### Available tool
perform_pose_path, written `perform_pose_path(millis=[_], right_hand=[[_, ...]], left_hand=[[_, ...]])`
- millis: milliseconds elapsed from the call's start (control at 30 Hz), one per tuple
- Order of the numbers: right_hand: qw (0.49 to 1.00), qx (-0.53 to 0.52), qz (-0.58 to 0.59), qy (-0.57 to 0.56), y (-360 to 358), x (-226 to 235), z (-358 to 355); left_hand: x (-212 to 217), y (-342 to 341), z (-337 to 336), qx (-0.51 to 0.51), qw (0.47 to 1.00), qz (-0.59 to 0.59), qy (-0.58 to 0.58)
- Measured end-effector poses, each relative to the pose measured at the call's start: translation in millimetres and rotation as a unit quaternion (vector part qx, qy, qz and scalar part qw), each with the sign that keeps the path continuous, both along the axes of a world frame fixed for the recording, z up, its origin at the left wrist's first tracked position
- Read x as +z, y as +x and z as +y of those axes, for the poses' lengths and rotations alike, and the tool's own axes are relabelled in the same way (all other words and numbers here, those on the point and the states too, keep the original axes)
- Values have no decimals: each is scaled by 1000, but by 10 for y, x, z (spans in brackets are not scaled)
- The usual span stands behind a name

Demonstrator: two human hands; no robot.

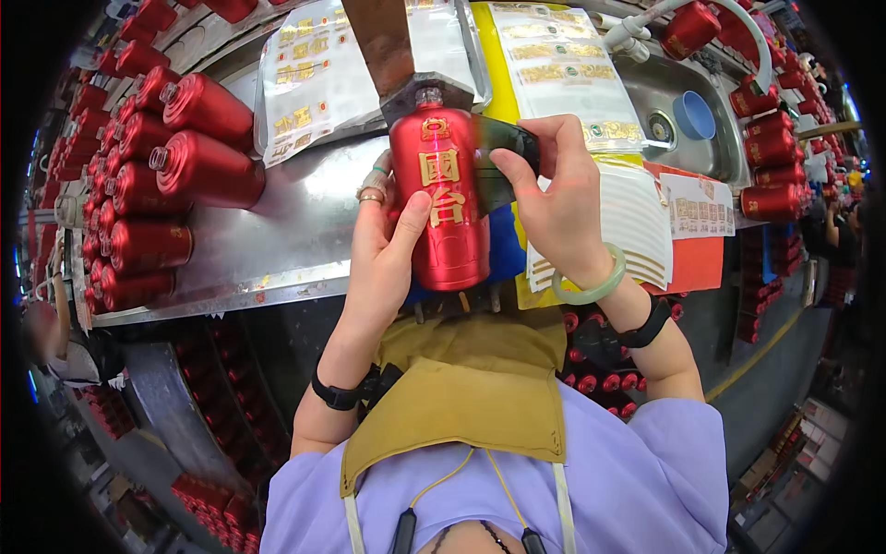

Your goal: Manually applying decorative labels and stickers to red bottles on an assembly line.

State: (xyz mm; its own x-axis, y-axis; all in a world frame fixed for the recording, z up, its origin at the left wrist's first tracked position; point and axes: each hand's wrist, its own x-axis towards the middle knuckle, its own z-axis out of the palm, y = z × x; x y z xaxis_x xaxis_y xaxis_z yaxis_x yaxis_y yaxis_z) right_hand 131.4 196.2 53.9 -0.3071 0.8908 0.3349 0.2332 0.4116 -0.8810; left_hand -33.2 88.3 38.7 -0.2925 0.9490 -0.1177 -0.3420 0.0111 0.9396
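A glossy red bottle with raised gold characters and a clear glass neck lies in front of me, neck pointing away. My left hand is closed around its left side, thumb on the front; a ring and a pale finger wrap show on the fingers. In my right hand, pinched between thumb and fingers, is a dark green, thin flat piece with a shiny surface. It is against or just beside the bottle's right side and is partly blurred, so its exact kind is unclear.
A brown metal bar reaches down to the bottle's neck. Many red bottles crowd the left of the steel bench. Gold sticker sheets lie at the back. White curved strips and a sink with a blue bowl are right.
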Motion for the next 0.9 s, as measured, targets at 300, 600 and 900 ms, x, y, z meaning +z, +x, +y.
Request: perform_pose_path(millis=[300,600,900], right_hand=[[994,-8,-96,60,525,-119,1147],[801,36,-589,98,1195,-419,1985],[834,11,-525,-169,1483,-315,2395]], left_hand=[[96,-176,-92,-39,711,680,175],[237,-219,-149,15,809,577,115],[227,-314,-194,76,871,470,119]])
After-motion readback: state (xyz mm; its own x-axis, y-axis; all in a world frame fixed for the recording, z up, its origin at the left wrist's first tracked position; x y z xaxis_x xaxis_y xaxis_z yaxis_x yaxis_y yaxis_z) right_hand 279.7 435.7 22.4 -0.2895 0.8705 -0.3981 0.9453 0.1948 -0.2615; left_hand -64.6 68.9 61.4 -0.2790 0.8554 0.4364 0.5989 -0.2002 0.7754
